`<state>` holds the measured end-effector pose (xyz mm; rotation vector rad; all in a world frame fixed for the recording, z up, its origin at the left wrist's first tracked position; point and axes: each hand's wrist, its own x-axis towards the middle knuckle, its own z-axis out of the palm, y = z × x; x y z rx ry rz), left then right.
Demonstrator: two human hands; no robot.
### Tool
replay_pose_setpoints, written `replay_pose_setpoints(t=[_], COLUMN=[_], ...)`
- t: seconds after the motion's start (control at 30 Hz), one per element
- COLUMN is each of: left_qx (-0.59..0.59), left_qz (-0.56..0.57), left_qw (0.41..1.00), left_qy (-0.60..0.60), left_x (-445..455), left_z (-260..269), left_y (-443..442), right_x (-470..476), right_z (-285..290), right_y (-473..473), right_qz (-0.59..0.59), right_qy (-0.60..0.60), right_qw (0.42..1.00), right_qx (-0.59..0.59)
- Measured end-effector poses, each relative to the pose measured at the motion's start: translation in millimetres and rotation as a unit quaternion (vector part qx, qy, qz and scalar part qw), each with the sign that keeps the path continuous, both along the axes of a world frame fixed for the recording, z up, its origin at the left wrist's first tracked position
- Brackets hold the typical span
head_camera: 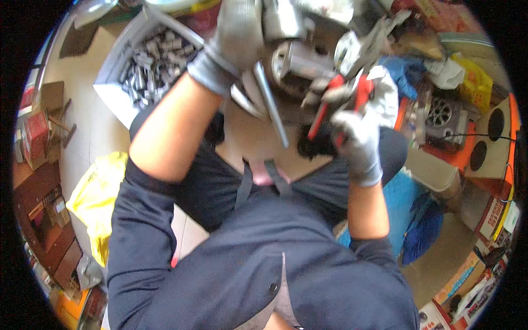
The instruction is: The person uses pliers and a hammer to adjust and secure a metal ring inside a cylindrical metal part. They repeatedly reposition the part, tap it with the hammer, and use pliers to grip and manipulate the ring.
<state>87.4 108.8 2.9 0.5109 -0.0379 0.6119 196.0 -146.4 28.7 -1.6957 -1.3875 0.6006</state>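
Note:
My left hand [241, 39], in a grey work glove, reaches up beside a shiny metal cylinder [284, 20]. Its fingers are blurred and partly cut off by the top edge, so its grip is hidden. Below the cylinder sits a metal fixture [309, 62] with a round, holed plate. A steel rod [271, 106] slants down from there, above the floor between my knees. To the right, my right hand [359, 144], also gloved, is closed around a red-handled tool [364, 90], whose working end is unclear. Another red bar-like handle [319, 117] lies just left of that hand.
A white box [110, 93] at upper left holds many small metal pieces [161, 57]. Yellow plastic bags [99, 202] lie on the left floor. At right are white and blue cloths [398, 74], a metal wheel-like part [439, 111] and an orange-edged speaker-like box [489, 140].

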Motion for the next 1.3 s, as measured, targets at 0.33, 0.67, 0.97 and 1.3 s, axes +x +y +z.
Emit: replay_pose_setpoints(t=[0.33, 0.67, 0.97, 1.3], left_qx=[0.353, 0.229, 0.542, 0.459], left_qz=[0.257, 0.218, 0.134, 0.171], left_qw=[0.885, 0.915, 0.742, 0.792], left_qy=[0.161, 0.252, 0.371, 0.363], left_x=[-12, 40, 61, 46], left_z=[21, -29, -53, -45], left_y=[-22, -12, -33, -40], right_x=[-31, -11, -4, 5], right_z=[55, 42, 36, 29], right_y=[3, -17, -52, -60], right_qz=[0.047, -0.072, -0.124, -0.12], right_qy=[0.332, 0.238, 0.298, 0.286], right_qw=[0.93, 0.963, 0.94, 0.947], right_qx=[-0.152, -0.1, -0.109, -0.081])
